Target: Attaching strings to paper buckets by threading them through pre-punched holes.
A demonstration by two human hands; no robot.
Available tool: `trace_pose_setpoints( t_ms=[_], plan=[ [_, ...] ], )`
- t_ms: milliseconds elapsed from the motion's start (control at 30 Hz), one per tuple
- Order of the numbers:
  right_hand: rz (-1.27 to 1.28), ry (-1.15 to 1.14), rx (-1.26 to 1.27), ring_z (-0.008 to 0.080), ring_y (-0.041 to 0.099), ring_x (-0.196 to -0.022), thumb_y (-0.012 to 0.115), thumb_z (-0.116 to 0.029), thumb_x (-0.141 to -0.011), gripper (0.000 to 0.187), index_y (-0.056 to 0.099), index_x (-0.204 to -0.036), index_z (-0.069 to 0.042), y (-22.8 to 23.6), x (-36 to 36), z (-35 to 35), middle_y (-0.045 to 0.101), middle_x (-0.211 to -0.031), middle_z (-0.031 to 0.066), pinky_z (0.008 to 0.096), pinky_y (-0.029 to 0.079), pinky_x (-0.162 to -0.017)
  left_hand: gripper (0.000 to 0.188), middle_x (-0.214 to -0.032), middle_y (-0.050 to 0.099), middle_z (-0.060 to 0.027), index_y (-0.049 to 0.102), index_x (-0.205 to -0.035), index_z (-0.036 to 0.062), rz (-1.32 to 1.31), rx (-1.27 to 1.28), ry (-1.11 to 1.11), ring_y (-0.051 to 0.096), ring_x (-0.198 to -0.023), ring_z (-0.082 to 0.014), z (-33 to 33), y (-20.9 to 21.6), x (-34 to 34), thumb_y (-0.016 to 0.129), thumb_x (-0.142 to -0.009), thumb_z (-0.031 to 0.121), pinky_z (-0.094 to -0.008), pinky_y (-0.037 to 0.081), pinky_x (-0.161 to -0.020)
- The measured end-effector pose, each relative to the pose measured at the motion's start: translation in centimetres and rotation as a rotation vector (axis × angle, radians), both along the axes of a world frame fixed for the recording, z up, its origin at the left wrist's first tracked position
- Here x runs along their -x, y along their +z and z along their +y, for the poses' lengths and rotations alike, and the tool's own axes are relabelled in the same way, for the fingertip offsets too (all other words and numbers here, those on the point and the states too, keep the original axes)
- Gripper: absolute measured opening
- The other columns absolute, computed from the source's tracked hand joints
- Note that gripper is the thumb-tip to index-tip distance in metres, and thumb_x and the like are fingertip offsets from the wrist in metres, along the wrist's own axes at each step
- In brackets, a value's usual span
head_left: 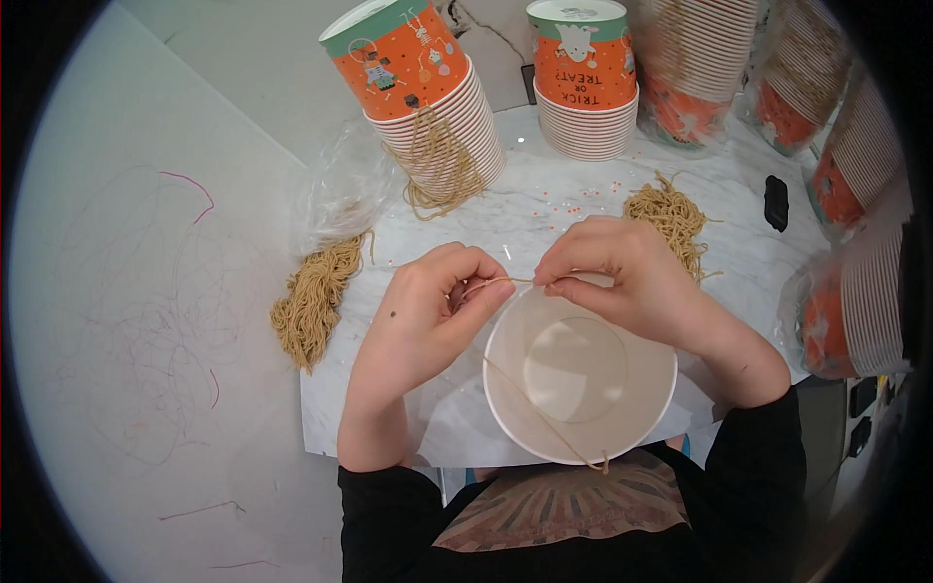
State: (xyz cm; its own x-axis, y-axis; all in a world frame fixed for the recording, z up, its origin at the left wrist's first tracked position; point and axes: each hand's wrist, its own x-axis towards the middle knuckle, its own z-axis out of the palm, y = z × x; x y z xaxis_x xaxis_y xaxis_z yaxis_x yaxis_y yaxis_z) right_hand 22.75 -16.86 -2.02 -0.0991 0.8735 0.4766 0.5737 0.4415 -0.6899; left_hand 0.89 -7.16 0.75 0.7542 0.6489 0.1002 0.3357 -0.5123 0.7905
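A tan string [539,408] runs slantwise over the mouth of a white paper bucket [632,408], with a small loop at the near rim. My left hand [428,301] pinches the string between thumb and forefinger above the far left rim. Just right of it, my right hand [622,267] pinches the same strand, a short taut length showing between the fingertips. Inside, the bucket holds nothing that I can see. The other fingers of both hands are curled, and the string's tail inside the left hand is partly hidden.
Bundles of tan string lie left [316,301] and right [671,219] on the marbled table. Behind stand upside-down orange-and-green bucket stacks [588,78], one draped with string [437,165]. Bagged stacks [695,68] line the right. A black object [776,203] lies there. Scribbles mark the left wall.
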Motion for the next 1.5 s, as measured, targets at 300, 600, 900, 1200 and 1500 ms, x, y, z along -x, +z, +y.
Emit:
trace_pose_setpoints(
  t_ms=[300, 600, 900, 1200, 1500],
  plan=[
    [0.173, -0.037, 0.107, 0.0212, 0.072, -0.081, 0.071, -0.008, -0.086, 0.011, 0.074, -0.093, 0.0, 0.2, -0.1, 0.1, 0.075, -0.086, 0.0125, 0.0329, 0.055, -0.073, 0.012, -0.085, 0.057, 0.0062, 0.061, -0.099, 0.0007, -0.112, 0.216, -0.043, 0.048, -0.073, 0.0014, -0.3, -1.1, -1.3, 0.067, -0.099, 0.011, -0.0158, 0.037, -0.062],
    [0.071, -0.192, 0.18, 0.0277, 0.073, -0.08, 0.073, -0.013, -0.084, 0.016, 0.075, -0.092, 0.0, 0.4, -0.2, -0.1, 0.074, -0.085, 0.0154, 0.0369, 0.055, -0.072, 0.013, -0.079, 0.054, 0.0035, 0.062, -0.095, 0.0009, -0.154, 0.154, -0.017, 0.045, -0.069, -0.0036, -0.5, -1.5, -1.4, 0.071, -0.094, 0.011, -0.0205, 0.037, -0.06],
    [-0.092, -0.176, -0.011, 0.0271, 0.069, -0.081, 0.07, -0.005, -0.086, 0.012, 0.076, -0.096, -0.001, -0.2, -0.5, -0.1, 0.07, -0.085, 0.0109, 0.0354, 0.053, -0.072, 0.017, -0.074, 0.054, -0.0064, 0.061, -0.092, 0.0003, -0.051, -0.064, 0.011, 0.047, -0.062, -0.0143, -0.6, -0.3, -1.9, 0.073, -0.087, 0.012, -0.0291, 0.041, -0.058],
    [-0.057, -0.203, 0.065, 0.0278, 0.068, -0.082, 0.067, -0.006, -0.089, 0.009, 0.072, -0.095, -0.002, 0.2, -0.4, -0.5, 0.068, -0.088, 0.0112, 0.0363, 0.053, -0.072, 0.013, -0.083, 0.064, -0.0098, 0.063, -0.093, 0.0009, 0.097, -0.222, 0.007, 0.057, -0.066, -0.0218, -1.4, 2.8, -3.4, 0.071, -0.086, 0.009, -0.0326, 0.044, -0.059],
    [0.023, -0.206, 0.056, 0.028, 0.068, -0.083, 0.066, -0.004, -0.09, 0.01, 0.071, -0.098, -0.001, -0.6, -0.3, 0.1, 0.067, -0.091, 0.0126, 0.0355, 0.054, -0.073, 0.014, -0.082, 0.07, -0.0117, 0.066, -0.089, 0.0005, 0.122, -0.257, 0.013, 0.064, -0.069, -0.0254, 0.1, 0.8, -3.8, 0.073, -0.082, 0.011, -0.0347, 0.048, -0.062]
  ],
)
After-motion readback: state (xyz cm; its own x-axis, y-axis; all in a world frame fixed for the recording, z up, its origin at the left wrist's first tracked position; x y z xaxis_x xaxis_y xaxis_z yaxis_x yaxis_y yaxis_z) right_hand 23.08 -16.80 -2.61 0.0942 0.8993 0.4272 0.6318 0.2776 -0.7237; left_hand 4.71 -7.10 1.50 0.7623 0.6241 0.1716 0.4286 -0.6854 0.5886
